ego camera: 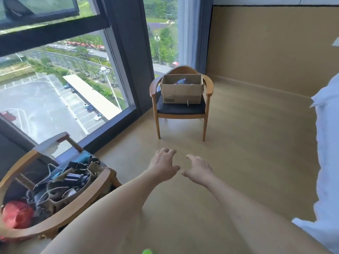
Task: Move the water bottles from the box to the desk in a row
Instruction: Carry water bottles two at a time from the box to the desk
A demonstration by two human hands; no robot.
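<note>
An open cardboard box [181, 90] stands on the dark seat of a wooden armchair [208, 88] near the window corner. Something blue shows inside the box; I cannot make out separate bottles. My left hand [162, 165] and my right hand [199, 167] are stretched out side by side above the floor, well short of the chair. The fingers of both are loosely curled and hold nothing. No desk is in view.
A second wooden chair [60, 215] at the lower left is piled with bags and clothes. A floor-to-ceiling window [60, 99] runs along the left. White bedding [328, 143] fills the right edge. Bare tan floor [247, 153] lies between me and the armchair.
</note>
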